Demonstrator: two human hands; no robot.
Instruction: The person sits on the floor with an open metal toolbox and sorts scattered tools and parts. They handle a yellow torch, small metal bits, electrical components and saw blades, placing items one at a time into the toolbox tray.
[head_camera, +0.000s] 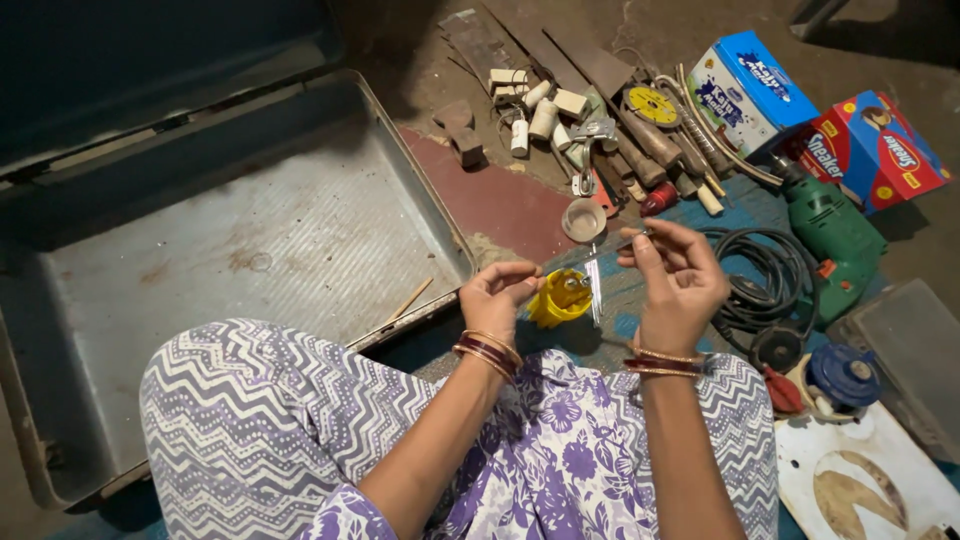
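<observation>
The left hand (495, 296) closes its grip on the yellow tape measure (558, 298), light and hard, while the right hand (675, 280), at 3 o'clock, pinches its thin, springy, sharp-edged metal blade (594, 285).

The trunk (250, 230) is grey with rust spots, the drill (835, 240) green, the cup (557, 298) yellow, the boxes blue (748, 88) and red (880, 150), and the trousers (260, 420) white-and-purple zigzag.

Left hand (497, 296) and right hand (676, 276) pinch a thin metal strip (594, 285) above a yellow tool (558, 298).
</observation>
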